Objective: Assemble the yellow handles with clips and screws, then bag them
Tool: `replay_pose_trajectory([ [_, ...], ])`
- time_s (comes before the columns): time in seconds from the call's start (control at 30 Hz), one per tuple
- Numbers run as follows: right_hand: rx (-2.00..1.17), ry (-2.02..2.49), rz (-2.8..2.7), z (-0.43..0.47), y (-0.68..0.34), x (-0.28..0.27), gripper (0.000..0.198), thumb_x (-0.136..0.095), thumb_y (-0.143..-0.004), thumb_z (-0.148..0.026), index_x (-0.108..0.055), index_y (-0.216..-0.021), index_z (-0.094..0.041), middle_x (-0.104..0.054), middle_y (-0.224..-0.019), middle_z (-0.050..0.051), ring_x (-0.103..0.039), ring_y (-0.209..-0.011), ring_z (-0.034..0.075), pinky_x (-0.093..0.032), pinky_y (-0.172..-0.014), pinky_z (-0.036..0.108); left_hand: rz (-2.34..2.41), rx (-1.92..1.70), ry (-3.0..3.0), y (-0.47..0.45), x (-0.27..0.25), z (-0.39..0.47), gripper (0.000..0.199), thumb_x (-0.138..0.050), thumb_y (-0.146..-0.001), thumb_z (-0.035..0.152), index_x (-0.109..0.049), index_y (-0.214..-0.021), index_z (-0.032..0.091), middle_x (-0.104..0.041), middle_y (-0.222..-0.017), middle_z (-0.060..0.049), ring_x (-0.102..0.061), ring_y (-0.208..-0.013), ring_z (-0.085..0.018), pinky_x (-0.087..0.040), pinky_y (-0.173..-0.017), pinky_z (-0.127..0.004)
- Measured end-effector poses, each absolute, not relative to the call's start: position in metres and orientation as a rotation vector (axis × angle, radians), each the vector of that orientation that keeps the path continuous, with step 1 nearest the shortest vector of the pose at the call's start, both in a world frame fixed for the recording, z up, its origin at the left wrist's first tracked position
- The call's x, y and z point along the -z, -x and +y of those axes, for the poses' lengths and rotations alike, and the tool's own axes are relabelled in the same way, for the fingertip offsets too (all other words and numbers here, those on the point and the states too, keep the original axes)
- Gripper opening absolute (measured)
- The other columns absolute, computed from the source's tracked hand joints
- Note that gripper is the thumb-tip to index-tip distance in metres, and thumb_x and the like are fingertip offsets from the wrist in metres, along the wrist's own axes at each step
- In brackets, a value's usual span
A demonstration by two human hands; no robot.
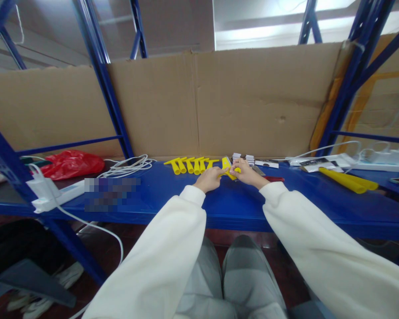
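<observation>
Near the middle of the blue bench [166, 195], my left hand [209, 179] and my right hand [248, 175] are close together, fingers closed on a small yellow plastic piece [232, 176]. Its exact shape is partly hidden by my fingers. Right behind them is a yellow part with a pale mark [226, 162]; whether it is joined to the held piece I cannot tell. A row of several yellow tube-shaped pieces with thin projecting arms [190, 165] lies to the left of my left hand. Behind my right hand are stacked small white-and-dark pieces [242, 158].
A red slim object [274, 179] lies right of my right hand. Further right are long yellow tubes [344, 180] and a white power strip [379, 166]. At left are coiled white cable [133, 166], a red plastic bag [73, 164] and another power strip [66, 193]. Cardboard [252, 102] walls the back.
</observation>
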State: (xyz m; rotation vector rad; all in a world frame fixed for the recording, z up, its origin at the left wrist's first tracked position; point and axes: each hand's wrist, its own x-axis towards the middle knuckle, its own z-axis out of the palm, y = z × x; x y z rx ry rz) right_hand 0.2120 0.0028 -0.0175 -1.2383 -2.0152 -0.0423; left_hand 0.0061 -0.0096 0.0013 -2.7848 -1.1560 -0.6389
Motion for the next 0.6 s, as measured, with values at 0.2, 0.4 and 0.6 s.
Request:
replay_pose_trajectory([
  [0.2,0.077,1.299,-1.966,0.0,-0.206,0.018,0.011,-0.06,-0.084,-0.031,-0.065,-0.078,-0.023,-0.057,-0.107,0.007,-0.05,-0.114,0.027,-0.04,-0.102,0.047,-1.181,0.599,2.746,-0.007,-0.003,-0.012,0.058,-0.051,-0.088,0.008,-0.055,-0.143,0.026,-0.069,-0.12,-0.009,-0.063,-0.111,-0.023,-0.047,-0.1,-0.033],
  [0.4,-0.004,1.364,-1.809,0.002,-0.202,0.024,0.011,-0.06,-0.081,-0.033,-0.065,-0.083,-0.023,-0.058,-0.109,0.008,-0.051,-0.113,0.029,-0.04,-0.103,0.052,-1.208,0.602,2.721,-0.007,-0.003,-0.012,0.057,-0.049,-0.089,0.008,-0.056,-0.142,0.027,-0.068,-0.121,-0.009,-0.064,-0.109,-0.022,-0.048,-0.099,-0.034],
  [0.6,-0.354,1.224,-1.531,-0.003,-0.195,0.02,0.051,-0.063,-0.078,-0.033,-0.054,-0.127,-0.025,-0.052,-0.139,0.012,-0.047,-0.13,0.027,-0.038,-0.109,0.048,-1.205,0.625,2.729,-0.007,-0.005,-0.014,0.056,-0.05,-0.089,0.008,-0.056,-0.141,0.027,-0.068,-0.122,-0.008,-0.064,-0.11,-0.022,-0.048,-0.1,-0.035],
])
